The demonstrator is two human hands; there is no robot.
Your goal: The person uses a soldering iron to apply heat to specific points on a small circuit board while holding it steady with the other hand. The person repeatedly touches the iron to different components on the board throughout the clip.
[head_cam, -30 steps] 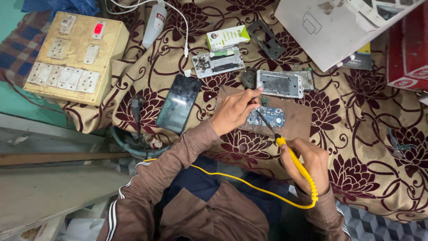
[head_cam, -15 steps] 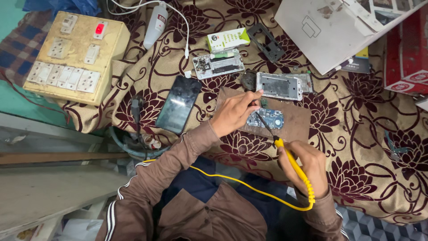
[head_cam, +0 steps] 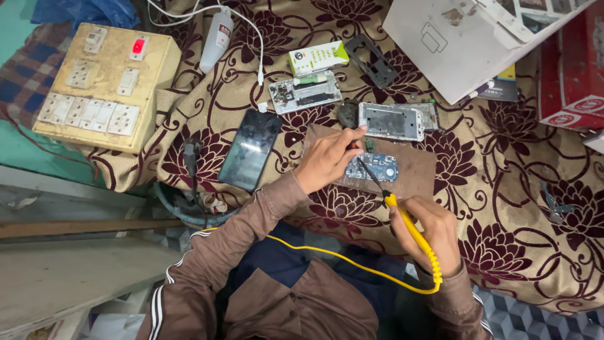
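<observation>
**Circuit board being worked under a soldering iron on a flowered cloth**

Head view: a small blue circuit board (head_cam: 372,166) is being pinned down on a brown board (head_cam: 412,169) by the left hand (head_cam: 328,158), whose fingers are curled, the fingertips pressed at the board's near edge; nothing is being gripped inside the hand itself. A yellow soldering iron (head_cam: 410,232) is being held pen-fashion in the right hand (head_cam: 429,234), the fingers closed tightly round its handle, and its dark tip is being brought onto the circuit board just in front of that hand. A yellow cord (head_cam: 327,255) is being trailed from the iron's rear end back across the lap.

Just beyond the left hand's fingertips, a silver phone frame (head_cam: 391,121) is lying face up, and a second opened phone chassis (head_cam: 306,95) is seen further off. To the outer side of the left wrist a dark phone screen (head_cam: 250,150) is resting on the patterned cloth (head_cam: 516,208). Well away on that same side, a cream switchboard (head_cam: 104,85) with a red switch is being kept at the cloth's edge. Beyond the right hand, a white box lid (head_cam: 465,44) is lying tilted.
</observation>
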